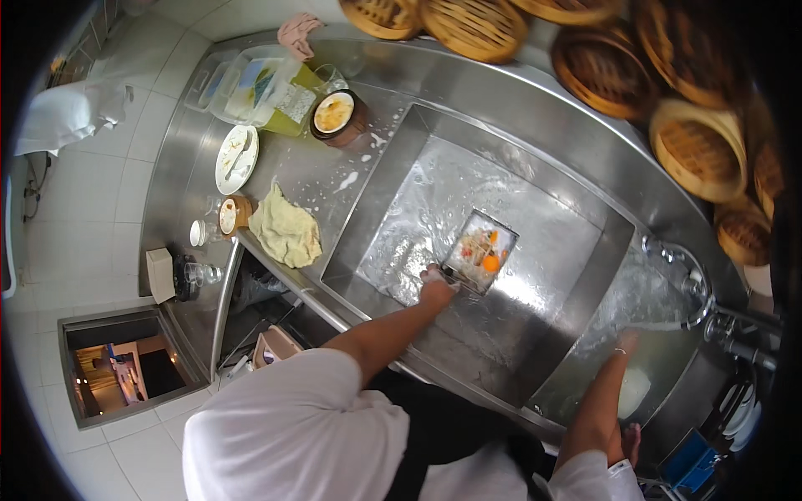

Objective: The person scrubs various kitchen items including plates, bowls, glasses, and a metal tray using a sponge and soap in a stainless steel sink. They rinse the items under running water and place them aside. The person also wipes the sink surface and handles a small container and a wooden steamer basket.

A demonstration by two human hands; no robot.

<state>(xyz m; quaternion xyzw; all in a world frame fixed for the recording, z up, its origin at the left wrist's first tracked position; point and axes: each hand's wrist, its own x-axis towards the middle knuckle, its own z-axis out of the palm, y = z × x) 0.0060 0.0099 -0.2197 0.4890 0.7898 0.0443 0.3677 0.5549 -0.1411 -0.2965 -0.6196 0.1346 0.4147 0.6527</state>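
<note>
My left hand (437, 286) grips the near edge of a rectangular drain basket (468, 233) in the large steel sink basin (401, 156). Food scraps (482, 249), with bright orange pieces among them, lie in the basket. Into the right-hand basin (648, 294), which holds cloudy water, reaches my right hand (628, 340). It is beside the stream from the curved tap (698, 282), with its fingers partly hidden by water. Below it a pale object (634, 391) shows in the water.
Bamboo steamers (698, 150) line the ledge behind the sink. On the left counter are a yellow cloth (287, 225), a white plate (237, 160), a round steamer pot (341, 116) and plastic tubs (250, 87). Another hand (631, 441) shows at lower right, its owner unclear.
</note>
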